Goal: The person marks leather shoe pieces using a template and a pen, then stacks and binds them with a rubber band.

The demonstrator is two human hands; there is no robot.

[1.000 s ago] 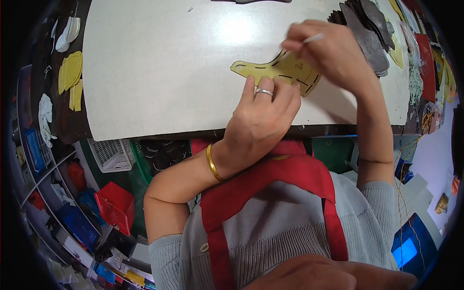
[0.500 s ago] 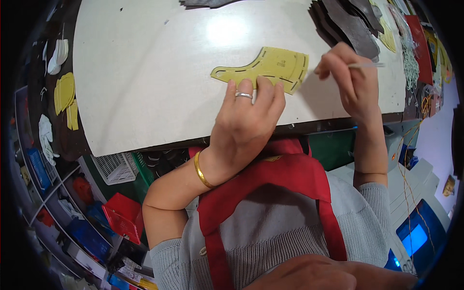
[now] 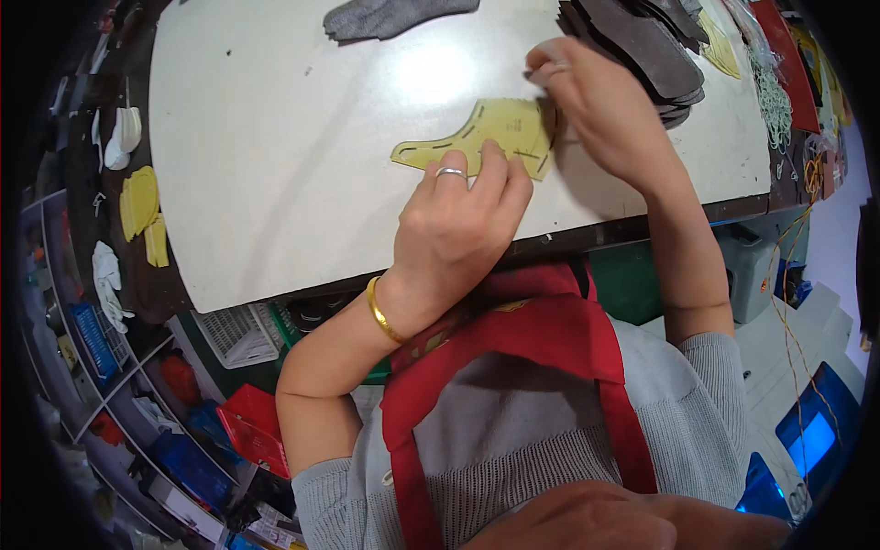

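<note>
yellow template [image 3: 500, 121]: just one, pressed flat by the unclenched left hand [image 3: 460, 217]; the right hand [image 3: 602, 108] curls, grip unclear.

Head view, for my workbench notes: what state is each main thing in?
Yellow template: flat on the white board, showing black dashes.
Left hand: fingertips on the template.
Right hand: fingers bent, near the template's upper right corner; whether it holds anything is unclear.
Dark pieces: stacked unevenly.
Grey material: lying down, partly out of view.
White glove: limp.
Screen: lit blue.

Red apron [image 3: 541, 336], grey top [image 3: 550, 449] (ribbed), gold bangle [image 3: 377, 312]
</note>
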